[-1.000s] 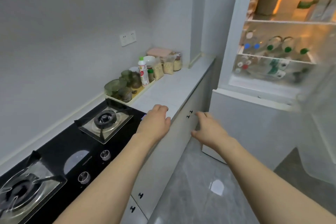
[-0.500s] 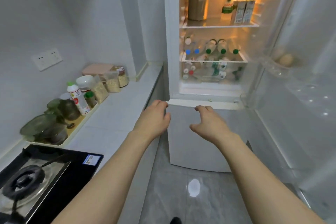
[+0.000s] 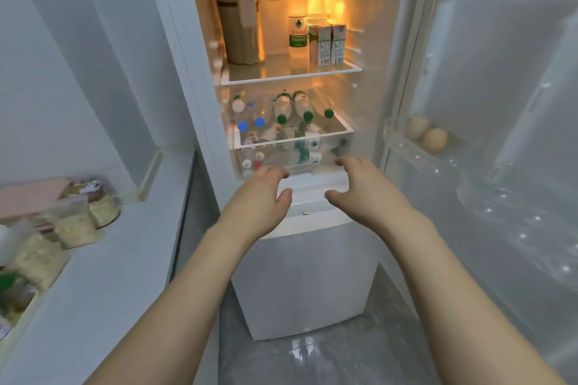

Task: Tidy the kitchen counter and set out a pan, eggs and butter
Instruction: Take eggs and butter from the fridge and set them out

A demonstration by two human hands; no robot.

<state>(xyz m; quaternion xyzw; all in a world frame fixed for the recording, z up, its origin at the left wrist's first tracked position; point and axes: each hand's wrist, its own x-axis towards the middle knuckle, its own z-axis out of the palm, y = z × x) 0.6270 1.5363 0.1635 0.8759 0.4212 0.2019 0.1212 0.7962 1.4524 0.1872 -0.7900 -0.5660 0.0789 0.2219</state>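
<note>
An open fridge (image 3: 312, 275) fills the middle of the view, lit inside. Two brown eggs (image 3: 428, 134) lie in a clear tray on the open door's shelf (image 3: 438, 156) at the right. My left hand (image 3: 256, 200) and my right hand (image 3: 366, 187) are held out side by side in front of the fridge's clear drawer (image 3: 294, 150), fingers apart, holding nothing. The eggs are to the right of and slightly above my right hand. No pan or butter is visible.
Top shelf holds a jug (image 3: 237, 25), a water bottle (image 3: 297, 22) and two cartons (image 3: 327, 44). The drawer is full of lying bottles. The white counter (image 3: 103, 275) at left carries jars of grain (image 3: 75, 225) and a pink-lidded box (image 3: 31, 197). Grey floor tiles lie below.
The view has swung right from the stove and counter to face the open fridge. Both hands have moved forward toward the fridge, still holding nothing.
</note>
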